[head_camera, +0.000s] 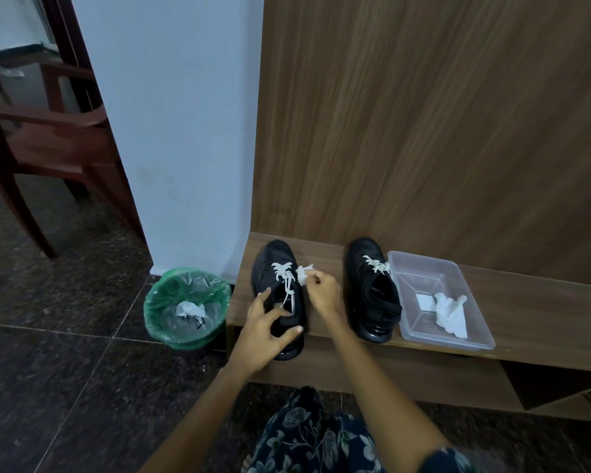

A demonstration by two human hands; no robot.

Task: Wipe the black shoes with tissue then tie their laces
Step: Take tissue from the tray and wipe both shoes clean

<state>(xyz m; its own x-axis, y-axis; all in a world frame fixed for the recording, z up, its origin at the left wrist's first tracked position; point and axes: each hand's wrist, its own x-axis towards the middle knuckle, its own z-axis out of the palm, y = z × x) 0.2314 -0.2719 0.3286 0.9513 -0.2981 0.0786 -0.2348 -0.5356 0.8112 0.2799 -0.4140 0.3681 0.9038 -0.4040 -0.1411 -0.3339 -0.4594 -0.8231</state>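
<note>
The wooden bench (526, 302) carries everything at working height. On it, the left shoe (273, 278) sits near the bench's left end and the right shoe (369, 288) at mid-bench, touching the clear tray (471, 339) that keeps spare tissue (451, 314) close. The green-lined bin (157, 302) stands just off the bench's left end, likely for used tissue. The left hand (267, 331) lies spread over the left shoe's heel, steadying it. The right hand (325, 291) pinches a tissue wad (303, 272) against that shoe's side.

Black shoes (280, 295) with white laces (285, 278), a green-lined bin (186, 307), and seemingly dark floral-print clothing (318, 438).
</note>
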